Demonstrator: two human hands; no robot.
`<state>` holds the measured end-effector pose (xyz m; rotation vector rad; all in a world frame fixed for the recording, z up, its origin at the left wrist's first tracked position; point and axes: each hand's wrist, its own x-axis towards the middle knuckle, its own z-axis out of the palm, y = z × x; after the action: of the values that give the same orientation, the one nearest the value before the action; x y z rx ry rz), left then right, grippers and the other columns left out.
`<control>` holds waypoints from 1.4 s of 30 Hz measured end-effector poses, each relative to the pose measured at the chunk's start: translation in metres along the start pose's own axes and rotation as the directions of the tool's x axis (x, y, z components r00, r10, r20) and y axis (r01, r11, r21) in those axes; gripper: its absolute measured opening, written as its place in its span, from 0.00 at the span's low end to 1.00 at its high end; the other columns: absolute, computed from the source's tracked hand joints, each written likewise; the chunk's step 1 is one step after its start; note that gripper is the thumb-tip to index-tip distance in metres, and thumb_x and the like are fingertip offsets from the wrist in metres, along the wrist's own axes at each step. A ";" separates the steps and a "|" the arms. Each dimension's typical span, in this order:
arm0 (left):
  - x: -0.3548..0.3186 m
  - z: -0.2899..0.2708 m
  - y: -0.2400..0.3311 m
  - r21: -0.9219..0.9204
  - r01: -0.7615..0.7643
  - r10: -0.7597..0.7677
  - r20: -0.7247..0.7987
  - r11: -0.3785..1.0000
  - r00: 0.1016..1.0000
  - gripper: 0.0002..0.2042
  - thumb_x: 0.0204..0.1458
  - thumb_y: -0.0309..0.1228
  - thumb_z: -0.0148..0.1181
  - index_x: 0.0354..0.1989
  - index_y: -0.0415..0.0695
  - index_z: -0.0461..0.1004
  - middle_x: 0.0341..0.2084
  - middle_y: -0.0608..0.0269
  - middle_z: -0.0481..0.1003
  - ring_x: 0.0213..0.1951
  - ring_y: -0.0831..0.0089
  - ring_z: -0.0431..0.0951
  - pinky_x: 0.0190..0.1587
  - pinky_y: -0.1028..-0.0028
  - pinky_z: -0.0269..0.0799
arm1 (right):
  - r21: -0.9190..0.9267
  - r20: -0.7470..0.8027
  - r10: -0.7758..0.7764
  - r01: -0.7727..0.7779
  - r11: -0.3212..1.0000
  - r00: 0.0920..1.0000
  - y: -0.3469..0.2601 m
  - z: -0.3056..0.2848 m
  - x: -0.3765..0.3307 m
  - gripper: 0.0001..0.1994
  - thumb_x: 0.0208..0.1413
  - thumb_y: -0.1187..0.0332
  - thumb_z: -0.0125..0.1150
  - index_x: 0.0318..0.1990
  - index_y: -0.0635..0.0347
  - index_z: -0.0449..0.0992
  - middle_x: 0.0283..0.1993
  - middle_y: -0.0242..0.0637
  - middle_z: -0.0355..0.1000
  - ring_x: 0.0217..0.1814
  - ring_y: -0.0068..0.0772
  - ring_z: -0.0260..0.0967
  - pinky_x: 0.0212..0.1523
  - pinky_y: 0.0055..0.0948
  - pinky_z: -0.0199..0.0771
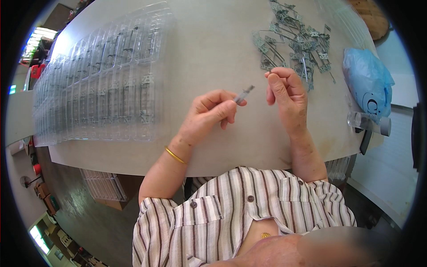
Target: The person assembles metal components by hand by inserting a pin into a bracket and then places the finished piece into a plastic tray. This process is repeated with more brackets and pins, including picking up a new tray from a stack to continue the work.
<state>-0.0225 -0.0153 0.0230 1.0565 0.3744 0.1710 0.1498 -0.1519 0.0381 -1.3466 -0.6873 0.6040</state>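
Over the middle of the table, my left hand [208, 112] pinches a small grey metal bracket [243, 95] between thumb and fingers; its narrow end points up and to the right. Just to the right, my right hand [290, 99] is raised with thumb and forefinger pressed together. Whatever sits at those fingertips is too small to make out. The two hands are apart. Beyond my right hand lies a loose pile of thin metal brackets [297, 38], with rods tangled among them.
Transparent plastic trays [95, 84] with rows of slots holding metal parts cover the table's left side. A blue plastic bag [367, 80] and a transparent bottle [369, 123] lying on its side are at the right edge. More transparent plastic trays [342, 20] lie at the far right.
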 end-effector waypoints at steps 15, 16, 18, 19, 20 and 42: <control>0.004 -0.008 -0.008 -0.087 -0.134 0.129 -0.062 0.987 0.990 0.09 0.64 0.34 0.56 0.36 0.40 0.75 0.43 0.48 0.78 0.28 0.80 0.73 0.27 0.81 0.68 | -0.374 0.103 0.010 0.030 0.927 0.995 0.002 0.008 -0.006 0.03 0.62 0.74 0.62 0.41 0.60 0.77 0.21 0.20 0.64 0.23 0.09 0.55 0.22 0.17 0.55; 0.004 -0.008 -0.008 -0.052 -0.153 0.150 -0.055 0.987 0.987 0.10 0.63 0.34 0.57 0.35 0.40 0.75 0.42 0.50 0.78 0.28 0.81 0.72 0.28 0.81 0.67 | -0.395 0.106 -0.005 0.047 0.917 0.994 0.001 0.008 -0.006 0.03 0.62 0.74 0.62 0.41 0.61 0.77 0.21 0.20 0.64 0.23 0.09 0.55 0.22 0.17 0.55; 0.004 -0.009 -0.008 -0.022 -0.151 0.150 -0.059 0.988 0.987 0.10 0.63 0.34 0.58 0.34 0.40 0.76 0.42 0.50 0.78 0.27 0.82 0.71 0.28 0.81 0.66 | -0.416 0.110 -0.019 0.063 0.907 0.994 -0.001 0.008 -0.006 0.03 0.62 0.74 0.62 0.41 0.61 0.77 0.21 0.20 0.64 0.23 0.09 0.55 0.22 0.17 0.55; 0.004 -0.009 -0.007 0.008 -0.150 0.151 -0.062 0.989 0.987 0.10 0.63 0.34 0.58 0.33 0.40 0.76 0.42 0.51 0.78 0.27 0.82 0.70 0.29 0.81 0.66 | -0.426 0.120 -0.023 0.072 0.902 0.992 -0.002 0.008 -0.005 0.03 0.62 0.74 0.62 0.41 0.61 0.77 0.21 0.20 0.64 0.23 0.09 0.55 0.22 0.17 0.55; 0.004 -0.009 -0.007 0.009 -0.151 0.151 -0.062 0.989 0.987 0.10 0.63 0.34 0.58 0.33 0.40 0.76 0.42 0.51 0.78 0.27 0.82 0.70 0.29 0.81 0.66 | -0.435 0.130 -0.026 0.081 0.897 0.991 -0.002 0.007 -0.005 0.03 0.62 0.74 0.62 0.41 0.61 0.76 0.21 0.21 0.65 0.22 0.09 0.54 0.22 0.17 0.55; 0.000 0.000 -0.003 0.129 -0.054 0.050 0.033 0.990 0.998 0.12 0.58 0.35 0.65 0.29 0.39 0.76 0.41 0.59 0.78 0.27 0.86 0.65 0.30 0.82 0.60 | 0.018 0.381 0.517 -0.566 0.824 0.766 -0.011 -0.013 0.010 0.14 0.68 0.58 0.55 0.40 0.61 0.76 0.19 0.25 0.68 0.17 0.14 0.62 0.19 0.16 0.58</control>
<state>-0.0226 -0.0169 0.0208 1.1969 0.3353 0.1790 0.1661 -0.1547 0.0487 -1.3209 -0.5250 1.3762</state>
